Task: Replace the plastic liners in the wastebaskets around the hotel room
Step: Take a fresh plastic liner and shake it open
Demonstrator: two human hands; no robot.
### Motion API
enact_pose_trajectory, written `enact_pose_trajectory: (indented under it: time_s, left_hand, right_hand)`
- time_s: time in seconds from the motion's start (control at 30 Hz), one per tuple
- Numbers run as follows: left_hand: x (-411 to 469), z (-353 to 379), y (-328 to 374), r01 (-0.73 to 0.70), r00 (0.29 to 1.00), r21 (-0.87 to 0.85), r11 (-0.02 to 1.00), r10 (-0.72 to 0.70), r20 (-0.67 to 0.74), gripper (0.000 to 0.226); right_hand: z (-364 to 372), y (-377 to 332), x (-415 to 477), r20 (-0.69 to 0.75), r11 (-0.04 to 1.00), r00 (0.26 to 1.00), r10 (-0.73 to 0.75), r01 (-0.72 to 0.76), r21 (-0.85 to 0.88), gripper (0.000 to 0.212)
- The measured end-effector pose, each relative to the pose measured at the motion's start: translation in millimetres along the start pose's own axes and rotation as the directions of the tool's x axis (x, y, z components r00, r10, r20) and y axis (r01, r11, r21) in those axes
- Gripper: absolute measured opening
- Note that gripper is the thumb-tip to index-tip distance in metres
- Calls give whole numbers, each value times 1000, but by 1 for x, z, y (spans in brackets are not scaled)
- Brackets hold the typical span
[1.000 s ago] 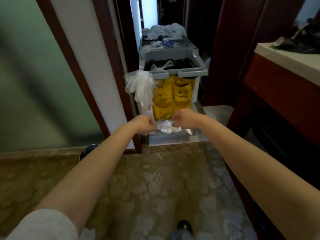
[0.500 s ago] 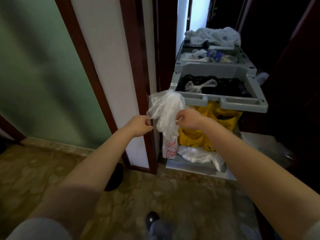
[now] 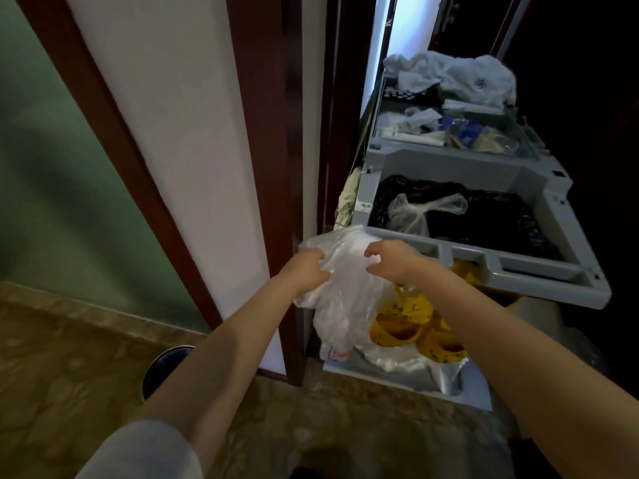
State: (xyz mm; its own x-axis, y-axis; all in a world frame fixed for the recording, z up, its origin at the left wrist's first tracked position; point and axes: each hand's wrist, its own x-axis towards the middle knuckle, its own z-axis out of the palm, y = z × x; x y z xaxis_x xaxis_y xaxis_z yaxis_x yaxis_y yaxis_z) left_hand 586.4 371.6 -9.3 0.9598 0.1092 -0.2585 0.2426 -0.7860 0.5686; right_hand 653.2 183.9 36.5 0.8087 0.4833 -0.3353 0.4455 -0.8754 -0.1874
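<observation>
Dark round bin [image 3: 166,366] on the near-left floor being half hidden by the left forearm, clear plastic bag [image 3: 345,299] at the housekeeping cart's [image 3: 553,281] near-left corner being gripped by the left hand's [image 3: 304,271] curled fingers, being pinched by the right hand [image 3: 394,262], its red print being blurred.

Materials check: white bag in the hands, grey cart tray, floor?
Bag: thin translucent plastic film, glossy; it crumples and shows highlights. Cart tray: probably moulded grey plastic, matte, with rounded edges and recessed pockets. Floor: mottled brown pattern, looks like stone or tile, perhaps carpet; too blurred to say which.
</observation>
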Motion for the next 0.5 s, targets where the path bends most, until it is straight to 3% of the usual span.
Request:
enact_pose_trajectory:
  time_s: [0.2,0.4,0.5]
  left_hand:
    - [28,28,0,97,995,-15,995,-97,-7,38]
    - [39,39,7,252,964,-1,968,-252,-81,52]
    - [43,41,18,319,941,43,947,-311,-137,31]
  right_hand:
    - [1,14,44,41,995,995,-91,92,-32,46]
    - [-8,35,72,108,950,953,-282,293,-110,40]
    - [-14,45,78,140,925,924,-357,371,-88,36]
